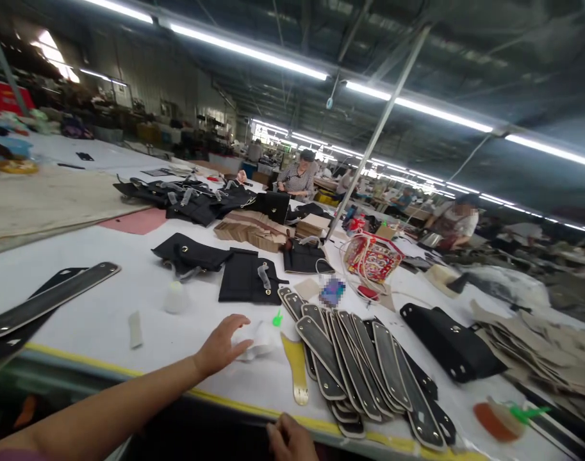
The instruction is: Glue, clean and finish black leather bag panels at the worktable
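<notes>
My left hand (223, 346) reaches over the white table with thumb and fingers apart. Beside its fingertips lies a crumpled white piece (261, 342), paper or thin cloth; whether they touch I cannot tell. At the yellow front edge, my right hand (292, 438) is closed with its fingers curled, and whatever may be inside is hidden. Between and beyond the hands lie a yellow curved template (296, 370) and a small bright green piece (277, 318). To the right spreads a pile of dark straps (364, 365) with pale edges and metal studs.
Black bag pieces (248, 275) lie further back, near stacked brown pieces (248, 232). More straps (56, 298) rest at left. At right are a black folded bag (450, 339), beige pieces (527, 349) and a brush-like green-handled item (501, 419). A slanted pole (379, 128) rises mid-table; people work beyond.
</notes>
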`<state>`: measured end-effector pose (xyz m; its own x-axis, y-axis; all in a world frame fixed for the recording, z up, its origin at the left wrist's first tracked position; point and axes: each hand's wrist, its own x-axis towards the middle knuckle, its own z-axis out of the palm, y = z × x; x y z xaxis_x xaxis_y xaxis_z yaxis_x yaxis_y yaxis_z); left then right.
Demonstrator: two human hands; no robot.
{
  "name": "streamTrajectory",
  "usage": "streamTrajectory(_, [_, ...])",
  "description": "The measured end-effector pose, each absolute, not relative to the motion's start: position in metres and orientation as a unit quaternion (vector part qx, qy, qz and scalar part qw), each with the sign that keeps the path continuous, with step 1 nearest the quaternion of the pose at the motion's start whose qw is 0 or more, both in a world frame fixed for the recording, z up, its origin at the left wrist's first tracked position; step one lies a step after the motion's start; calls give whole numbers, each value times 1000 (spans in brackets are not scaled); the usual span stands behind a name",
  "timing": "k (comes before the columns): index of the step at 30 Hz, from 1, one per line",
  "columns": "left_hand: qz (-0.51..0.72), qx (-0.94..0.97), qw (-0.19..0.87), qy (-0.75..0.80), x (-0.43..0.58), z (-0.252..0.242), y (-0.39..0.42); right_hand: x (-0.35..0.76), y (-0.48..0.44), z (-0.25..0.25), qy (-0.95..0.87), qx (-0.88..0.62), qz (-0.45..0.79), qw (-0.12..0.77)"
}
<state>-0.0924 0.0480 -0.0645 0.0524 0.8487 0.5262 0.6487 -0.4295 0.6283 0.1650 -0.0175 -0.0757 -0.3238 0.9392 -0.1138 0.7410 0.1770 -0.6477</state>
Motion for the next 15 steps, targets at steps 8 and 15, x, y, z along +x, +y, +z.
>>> streamTrajectory(8, [225, 843, 138, 468, -77, -96, 76, 134, 69, -38, -734, -597, 237, 221])
streamTrajectory(15, [454, 734, 23, 504, -142, -77, 33, 86, 163, -39, -743, -638, 122, 157])
